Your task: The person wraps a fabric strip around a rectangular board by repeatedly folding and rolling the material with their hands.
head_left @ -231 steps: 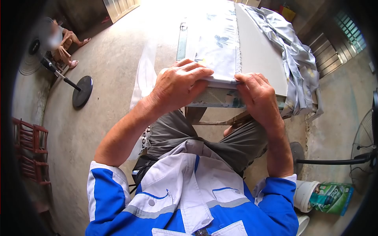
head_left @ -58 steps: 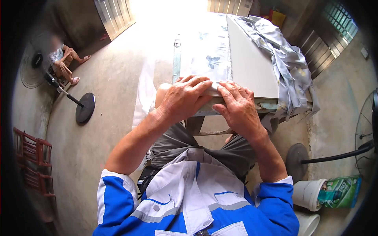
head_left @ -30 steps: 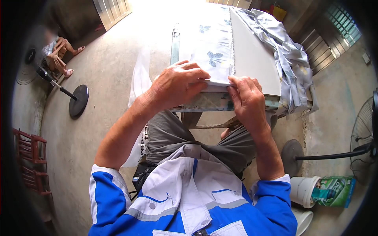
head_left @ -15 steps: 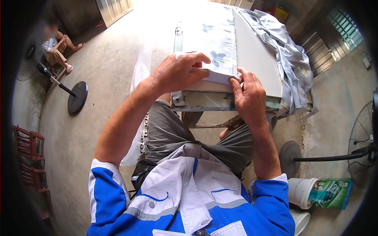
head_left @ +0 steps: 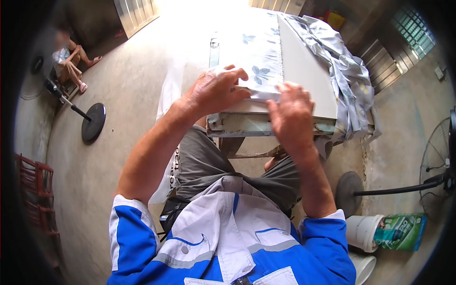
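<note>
A strip of white cloth (head_left: 259, 57) with blue-grey leaf prints lies lengthwise on the table (head_left: 308, 71), its right edge frayed. Its near end is folded into a narrow band close to the table's front edge. My left hand (head_left: 221, 89) pinches the left end of this fold between thumb and curled fingers. At the fold's right end is my right hand (head_left: 292, 109), slightly blurred, its thumb and fingertips closed on the cloth. A crumpled pile of similar printed cloth (head_left: 349, 80) hangs over the table's right side.
A person (head_left: 69, 59) sits at the far left behind a standing fan (head_left: 93, 123). Another fan (head_left: 403, 189) stands at the right, near a white bucket (head_left: 363, 232) and a green bag (head_left: 401, 232). Stacked red-brown chairs (head_left: 38, 190) are at the left.
Over the last second the cloth's near end has shifted slightly up the table. My right hand has moved a little left since half a second ago, with its fingers now over the fold.
</note>
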Demonstrator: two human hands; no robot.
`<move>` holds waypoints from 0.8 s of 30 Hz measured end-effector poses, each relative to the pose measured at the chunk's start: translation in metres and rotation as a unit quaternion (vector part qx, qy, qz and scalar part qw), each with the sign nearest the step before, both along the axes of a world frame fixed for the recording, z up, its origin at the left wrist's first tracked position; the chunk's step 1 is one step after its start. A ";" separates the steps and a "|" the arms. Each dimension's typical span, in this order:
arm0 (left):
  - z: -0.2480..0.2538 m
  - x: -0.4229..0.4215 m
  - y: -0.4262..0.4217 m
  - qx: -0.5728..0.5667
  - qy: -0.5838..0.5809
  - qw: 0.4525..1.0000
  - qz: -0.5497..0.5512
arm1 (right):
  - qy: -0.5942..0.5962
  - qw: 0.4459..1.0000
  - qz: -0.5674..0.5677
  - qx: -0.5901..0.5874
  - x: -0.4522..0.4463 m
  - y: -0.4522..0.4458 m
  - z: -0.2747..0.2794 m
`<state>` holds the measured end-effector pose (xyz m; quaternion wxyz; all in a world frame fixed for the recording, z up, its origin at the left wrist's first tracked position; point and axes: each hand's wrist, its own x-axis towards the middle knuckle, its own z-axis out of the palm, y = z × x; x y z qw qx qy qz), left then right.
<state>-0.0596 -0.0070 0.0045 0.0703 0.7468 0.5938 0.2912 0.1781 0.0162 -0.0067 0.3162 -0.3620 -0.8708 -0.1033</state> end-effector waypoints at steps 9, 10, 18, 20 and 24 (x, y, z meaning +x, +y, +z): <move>0.001 -0.001 -0.002 0.008 0.052 0.997 0.051 | -0.035 0.989 0.130 -0.065 -0.019 -0.017 -0.021; 0.001 0.000 -0.002 0.008 0.059 0.997 0.054 | -0.046 0.989 0.127 -0.059 -0.012 -0.015 -0.021; 0.011 0.000 -0.004 -0.011 0.077 0.996 0.044 | -0.088 0.990 0.106 -0.041 0.009 -0.008 -0.016; 0.022 0.000 -0.002 -0.047 0.091 0.994 0.037 | -0.081 0.991 0.101 -0.038 0.006 -0.010 -0.019; 0.036 -0.002 0.023 -0.009 0.119 0.993 -0.009 | -0.076 0.992 0.104 -0.014 0.006 -0.010 -0.018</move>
